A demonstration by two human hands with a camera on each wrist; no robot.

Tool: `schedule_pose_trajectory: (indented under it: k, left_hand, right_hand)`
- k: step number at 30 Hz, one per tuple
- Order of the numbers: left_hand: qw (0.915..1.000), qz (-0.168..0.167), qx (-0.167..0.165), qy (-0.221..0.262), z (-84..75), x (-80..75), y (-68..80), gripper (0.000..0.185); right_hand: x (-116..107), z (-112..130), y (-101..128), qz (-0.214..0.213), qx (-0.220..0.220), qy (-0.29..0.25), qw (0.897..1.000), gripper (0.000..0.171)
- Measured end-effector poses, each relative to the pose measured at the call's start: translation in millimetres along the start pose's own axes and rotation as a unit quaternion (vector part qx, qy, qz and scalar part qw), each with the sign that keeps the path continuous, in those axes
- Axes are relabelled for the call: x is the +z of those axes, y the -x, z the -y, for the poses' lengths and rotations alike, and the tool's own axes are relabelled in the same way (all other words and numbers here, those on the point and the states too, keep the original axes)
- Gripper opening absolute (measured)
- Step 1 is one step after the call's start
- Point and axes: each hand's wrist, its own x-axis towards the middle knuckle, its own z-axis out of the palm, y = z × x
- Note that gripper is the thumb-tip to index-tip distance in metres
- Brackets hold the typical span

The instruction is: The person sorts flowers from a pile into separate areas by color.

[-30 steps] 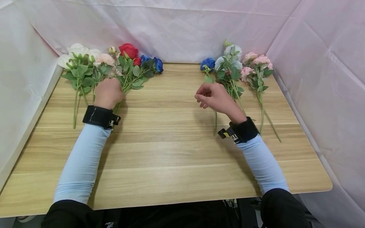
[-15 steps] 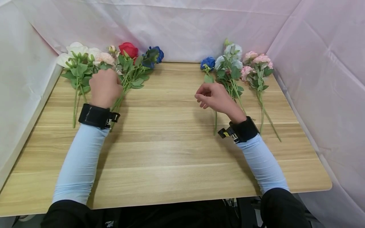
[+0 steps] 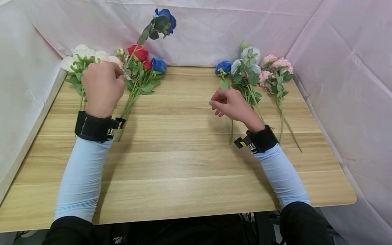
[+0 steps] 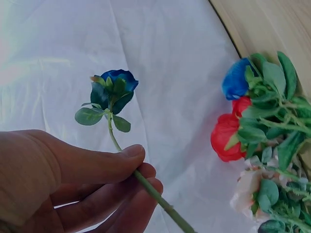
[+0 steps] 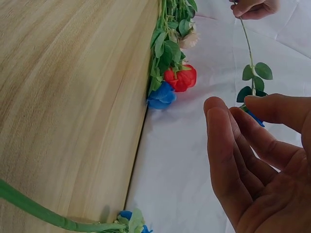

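In the head view my left hand [image 3: 102, 88] is raised over the flowers at the left and pinches the stem of an artificial blue rose [image 3: 166, 22]. The bloom stands up against the white backdrop. The left wrist view shows the green stem [image 4: 153, 193] between thumb and fingers, with leaves just under the bloom. My right hand [image 3: 234, 105] hovers with loosely bent fingers and nothing in them. Beneath it lies a single blue rose [image 3: 223, 68], part of its stem hidden by the hand.
Left on the wooden table [image 3: 171, 163] lie white flowers [image 3: 82, 52], pale pink ones, a red rose [image 3: 138, 52] and another blue rose [image 3: 159, 64]. Light blue flowers [image 3: 249, 58] and pink flowers [image 3: 280, 64] lie at the right. White cloth walls [image 3: 196, 34] border the table's back and sides.
My left hand has lifted one blue rose up and out of the left group, moving slightly left itself. Another blue bloom now shows beside the red rose. The right hand has stayed still.
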Motion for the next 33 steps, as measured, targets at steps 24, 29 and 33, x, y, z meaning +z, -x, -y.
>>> schedule_pose_trajectory:
  k: [24,29,33]
  left_hand:
    - [0.9591,0.198,-0.002,0.203,-45.6,20.7,14.2,0.018]
    - [0.9434,0.235,0.001,0.234,-59.6,34.3,21.3,0.014]
    - [0.9234,0.272,-0.007,0.27,-71.1,44.7,29.6,0.012]
  right_hand:
    - [10,6,0,0.022,-0.014,-0.007,1.0,0.016]
    - [14,8,1,0.023,-0.019,-0.016,0.999,0.017]
    - [18,15,3,0.016,-0.023,-0.031,0.999,0.026]
